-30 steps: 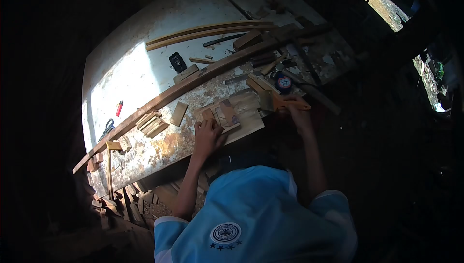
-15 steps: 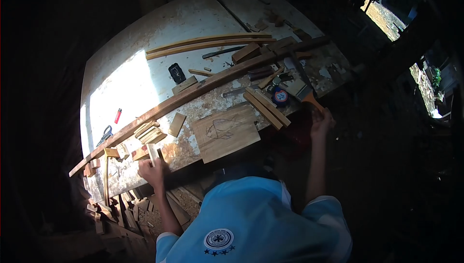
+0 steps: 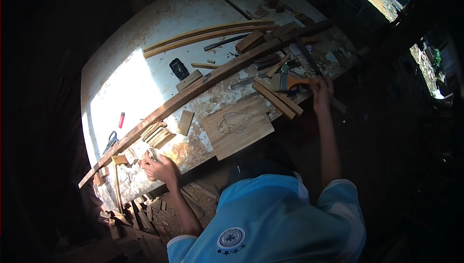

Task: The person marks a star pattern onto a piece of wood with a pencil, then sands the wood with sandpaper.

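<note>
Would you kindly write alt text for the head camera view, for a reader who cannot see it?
A person in a blue shirt leans over a worn workbench; the left hand grips a small pale piece at the near edge, and the right hand holds an orange-handled tool. Between them lies a wooden board with a fish drawing, among wood strips and offcuts.

board with a drawn outline [image 3: 239,125] lies on the table [image 3: 145,65] at its near edge, with the long curved strip [image 3: 203,86] running across the table behind it from 8 o'clock to 2 o'clock. left hand [image 3: 159,167] sits at 8 o'clock of the board on a small piece [image 3: 153,154], beside the stack of short blocks [image 3: 155,133]; right hand [image 3: 321,91] sits at 2 o'clock of the board, on the brush handle [image 3: 297,82], just past two slats [image 3: 276,99]. behind the strip lie two thin long strips [image 3: 208,33] at 12 o'clock, and scissors [image 3: 111,141] and lighter [image 3: 121,119] at 9 o'clock.
</note>
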The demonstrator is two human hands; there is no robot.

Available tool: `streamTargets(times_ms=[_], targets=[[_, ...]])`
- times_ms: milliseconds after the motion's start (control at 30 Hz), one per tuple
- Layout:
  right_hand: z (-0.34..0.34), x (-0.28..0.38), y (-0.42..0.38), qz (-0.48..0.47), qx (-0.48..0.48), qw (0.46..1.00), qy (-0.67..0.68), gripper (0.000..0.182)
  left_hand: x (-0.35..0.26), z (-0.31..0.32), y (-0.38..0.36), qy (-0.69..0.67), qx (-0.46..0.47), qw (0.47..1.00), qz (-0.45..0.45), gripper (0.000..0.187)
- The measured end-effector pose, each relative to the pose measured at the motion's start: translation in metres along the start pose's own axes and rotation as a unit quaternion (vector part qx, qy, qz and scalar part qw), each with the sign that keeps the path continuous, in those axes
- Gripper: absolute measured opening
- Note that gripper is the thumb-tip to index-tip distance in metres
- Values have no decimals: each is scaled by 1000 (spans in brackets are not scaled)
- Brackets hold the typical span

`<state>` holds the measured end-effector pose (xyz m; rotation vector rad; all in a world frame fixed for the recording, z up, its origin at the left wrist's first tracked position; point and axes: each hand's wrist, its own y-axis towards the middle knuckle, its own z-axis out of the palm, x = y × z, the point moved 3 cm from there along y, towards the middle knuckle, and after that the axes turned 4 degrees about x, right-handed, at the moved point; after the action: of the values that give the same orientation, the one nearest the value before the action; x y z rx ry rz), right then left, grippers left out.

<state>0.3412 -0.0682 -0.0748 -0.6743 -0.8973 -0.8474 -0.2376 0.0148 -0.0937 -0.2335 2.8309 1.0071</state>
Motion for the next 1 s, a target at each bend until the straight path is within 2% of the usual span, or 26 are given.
streamTargets(times_ms=[100, 200, 300, 333, 367, 400, 433, 467, 533, 633, 733, 833, 900, 967, 1000], targets=[[-25, 5, 32, -64, 2, 997, -34, 31, -63, -6, -6, -108, 77, 983, 130, 46], [-17, 19, 58, -55, 5, 993, -104, 24, -143, -13, -18, -205, 176, 949, 166, 39], [1, 15, 111, -27, 17, 989, -144, 22, -209, 9, -21, -272, 251, 915, 161, 38], [15, 15, 122, -41, 57, 982, -174, 21, -225, 10, -20, -256, 272, 910, 181, 37], [33, 9, 131, -87, 128, 945, -288, 20, -245, 12, -15, -245, 289, 902, 205, 36], [49, 10, 173, -147, 175, 890, -394, 19, -299, 42, 0, -249, 300, 887, 249, 35], [68, 9, 185, -215, 210, 873, -385, 18, -313, 59, -5, -247, 303, 880, 269, 33], [78, 6, 211, -252, 234, 818, -462, 19, -318, 73, -12, -243, 308, 874, 287, 31], [84, -19, 274, -261, 271, 830, -412, 25, -321, 79, -14, -236, 341, 873, 257, 30], [98, -33, 363, -301, 277, 780, -473, 27, -323, 77, -14, -206, 371, 884, 193, 30], [125, -36, 453, -231, 207, 791, -527, 31, -328, 77, -12, -176, 361, 890, 214, 30], [154, -41, 510, -339, 219, 726, -557, 34, -330, 76, -15, -148, 378, 891, 203, 29], [148, -72, 521, -281, 118, 584, -752, 31, -329, 71, -26, -105, 361, 912, 166, 27], [147, -76, 514, -329, 155, 570, -737, 31, -329, 68, -35, -89, 333, 933, 105, 24], [146, -73, 515, -290, 152, 613, -719, 30, -330, 67, -36, -80, 322, 939, 87, 22]])
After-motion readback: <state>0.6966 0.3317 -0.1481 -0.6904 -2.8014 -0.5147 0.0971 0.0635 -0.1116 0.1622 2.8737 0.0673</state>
